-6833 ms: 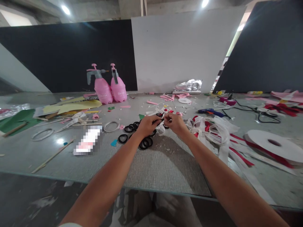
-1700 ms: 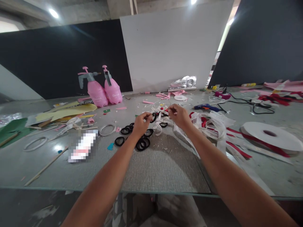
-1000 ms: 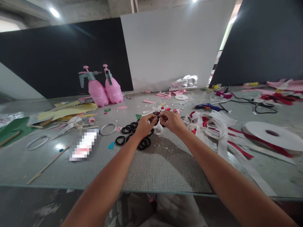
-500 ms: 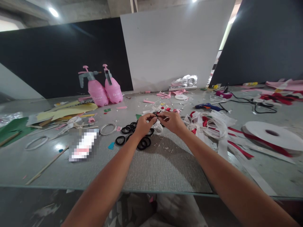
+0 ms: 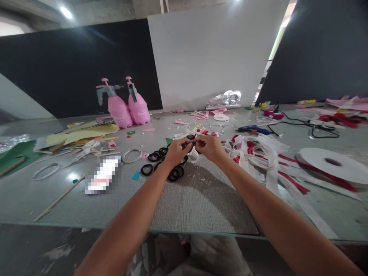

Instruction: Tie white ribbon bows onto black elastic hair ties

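My left hand (image 5: 177,151) and my right hand (image 5: 211,147) meet above the middle of the grey table (image 5: 198,203), fingertips pinched together. Between them I hold a black hair tie (image 5: 193,144) with a loop of white ribbon (image 5: 194,154) hanging under it. Just below and left of my left hand lies a heap of several black hair ties (image 5: 165,165). What the fingertips grip exactly is partly hidden by the fingers.
Two pink spray bottles (image 5: 126,107) stand at the back left. A tangle of white and red ribbon (image 5: 255,153) lies right of my hands, with a white ribbon spool (image 5: 330,168) beyond it. A blue glue gun (image 5: 253,129), paper sheets (image 5: 80,134), sticks and scraps litter the table.
My hands came back together after being spread apart 1.7 s ago. Since half a second ago they have barely moved; the view shifted slightly.
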A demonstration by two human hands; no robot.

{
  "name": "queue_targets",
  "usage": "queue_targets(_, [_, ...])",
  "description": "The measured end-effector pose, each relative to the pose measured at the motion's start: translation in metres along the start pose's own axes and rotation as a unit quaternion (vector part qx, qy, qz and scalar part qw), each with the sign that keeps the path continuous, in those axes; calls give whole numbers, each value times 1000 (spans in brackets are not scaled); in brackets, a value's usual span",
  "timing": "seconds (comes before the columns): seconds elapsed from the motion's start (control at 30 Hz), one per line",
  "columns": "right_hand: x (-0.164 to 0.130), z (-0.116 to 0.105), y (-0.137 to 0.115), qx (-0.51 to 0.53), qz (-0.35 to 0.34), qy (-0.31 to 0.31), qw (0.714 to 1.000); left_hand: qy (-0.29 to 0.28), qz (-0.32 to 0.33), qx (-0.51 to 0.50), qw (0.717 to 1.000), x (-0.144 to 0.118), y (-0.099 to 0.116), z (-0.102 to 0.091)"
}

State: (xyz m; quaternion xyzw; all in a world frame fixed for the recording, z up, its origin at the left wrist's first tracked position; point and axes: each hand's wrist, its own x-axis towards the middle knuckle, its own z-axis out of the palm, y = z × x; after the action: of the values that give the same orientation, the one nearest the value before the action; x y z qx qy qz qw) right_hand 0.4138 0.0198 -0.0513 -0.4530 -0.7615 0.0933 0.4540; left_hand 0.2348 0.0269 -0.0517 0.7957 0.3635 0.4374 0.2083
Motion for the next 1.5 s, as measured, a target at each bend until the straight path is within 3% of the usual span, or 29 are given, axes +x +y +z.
queue_targets(0.27, [1, -3, -3, 72, 0, -21, 997, 11, -26, -37, 999, 1, -2, -4])
queue_targets(0.5, [0, 2, -3, 88, 22, -3, 996, 41, 0, 0, 999, 1, -3, 0])
queue_targets(0.67, [-2, 3, -10, 46, 18, 43, 998, 64, 1, 27, 998, 1, -2, 0])
queue_targets(0.97, [-1, 2, -10, 23, 34, 22, 999, 90, 18, 55, 994, 0, 0, 0])
queue_targets(1.23, [0, 1, -13, -46, 8, 8, 999, 97, 10, 44, 994, 0, -3, 6])
queue_targets(1.5, [1, 5, -16, -68, 35, 25, 997, 92, 24, 75, 993, -2, 1, 7])
